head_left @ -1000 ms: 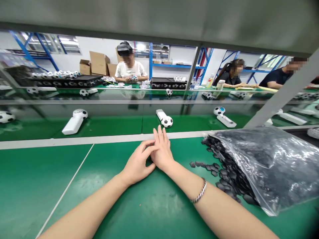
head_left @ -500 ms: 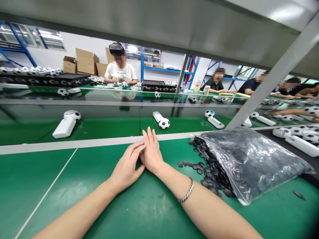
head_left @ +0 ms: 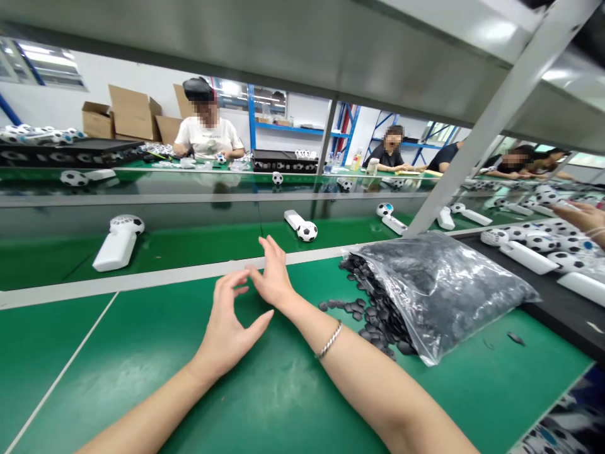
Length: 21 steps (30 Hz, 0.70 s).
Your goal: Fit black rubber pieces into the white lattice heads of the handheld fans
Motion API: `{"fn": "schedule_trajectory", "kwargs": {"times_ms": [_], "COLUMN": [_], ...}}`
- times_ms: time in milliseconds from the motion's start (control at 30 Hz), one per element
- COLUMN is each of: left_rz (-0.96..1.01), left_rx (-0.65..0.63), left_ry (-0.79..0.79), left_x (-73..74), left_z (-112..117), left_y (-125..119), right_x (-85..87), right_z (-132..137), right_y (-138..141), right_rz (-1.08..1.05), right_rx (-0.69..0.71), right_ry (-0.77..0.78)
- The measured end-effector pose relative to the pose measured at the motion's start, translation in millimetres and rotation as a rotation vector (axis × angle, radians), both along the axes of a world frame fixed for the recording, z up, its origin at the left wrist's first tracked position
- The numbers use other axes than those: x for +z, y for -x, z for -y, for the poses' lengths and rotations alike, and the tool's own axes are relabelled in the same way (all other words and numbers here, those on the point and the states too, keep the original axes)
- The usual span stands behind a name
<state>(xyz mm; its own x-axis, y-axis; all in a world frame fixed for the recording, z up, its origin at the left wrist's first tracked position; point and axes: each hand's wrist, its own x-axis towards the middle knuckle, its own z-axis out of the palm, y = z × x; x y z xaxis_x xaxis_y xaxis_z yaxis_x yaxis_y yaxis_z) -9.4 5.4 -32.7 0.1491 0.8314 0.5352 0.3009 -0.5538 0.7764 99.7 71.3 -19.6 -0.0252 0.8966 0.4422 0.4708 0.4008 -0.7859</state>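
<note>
My left hand (head_left: 227, 321) hovers over the green tabletop (head_left: 265, 403), thumb and fingers spread in a curve with nothing between them. Close beside it, my right hand (head_left: 273, 274) is stretched toward the table's far edge, its fingers apart and holding nothing. Just beyond that edge lies a white-handled device with a soccer-ball head (head_left: 307, 231), on the green conveyor belt. Right of my right forearm, small black plastic pieces (head_left: 378, 315) spill out of a clear plastic bag (head_left: 444, 290).
Another soccer-ball device (head_left: 116, 246) lies on the belt at left. A black tray (head_left: 524, 271) full of such devices stands at right, a co-worker's hand (head_left: 583, 221) above it. A slanted metal post (head_left: 472, 151) and an overhead shelf (head_left: 265, 60) frame the station. Co-workers sit opposite.
My hands have moved apart from touching each other, and the left fingers have opened wider. The view has turned to the right, bringing more of the tray and a co-worker's hand into sight.
</note>
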Motion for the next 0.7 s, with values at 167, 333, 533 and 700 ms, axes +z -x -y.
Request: {"fn": "schedule_trajectory", "kwargs": {"times_ms": [167, 333, 533, 700], "left_rz": [0.632, 0.714, 0.659, 0.551], "left_rx": [-0.538, -0.958, -1.103, -1.079], "left_ry": [0.757, 0.915, 0.943, 0.929], "left_x": [28.2, 50.6, 39.9, 40.6], "left_z": [28, 32, 20, 22], "left_y": [-41, -67, -75, -79], "right_x": [82.3, 134.7, 133.5, 139.0], "right_z": [-16, 2, 7, 9], "right_y": [-1, -13, -24, -28], "right_rz": [-1.061, -1.652, -1.662, -1.409], "right_rx": [0.117, 0.481, 0.609, 0.548], "right_ry": [0.213, 0.401, 0.422, 0.262]}}
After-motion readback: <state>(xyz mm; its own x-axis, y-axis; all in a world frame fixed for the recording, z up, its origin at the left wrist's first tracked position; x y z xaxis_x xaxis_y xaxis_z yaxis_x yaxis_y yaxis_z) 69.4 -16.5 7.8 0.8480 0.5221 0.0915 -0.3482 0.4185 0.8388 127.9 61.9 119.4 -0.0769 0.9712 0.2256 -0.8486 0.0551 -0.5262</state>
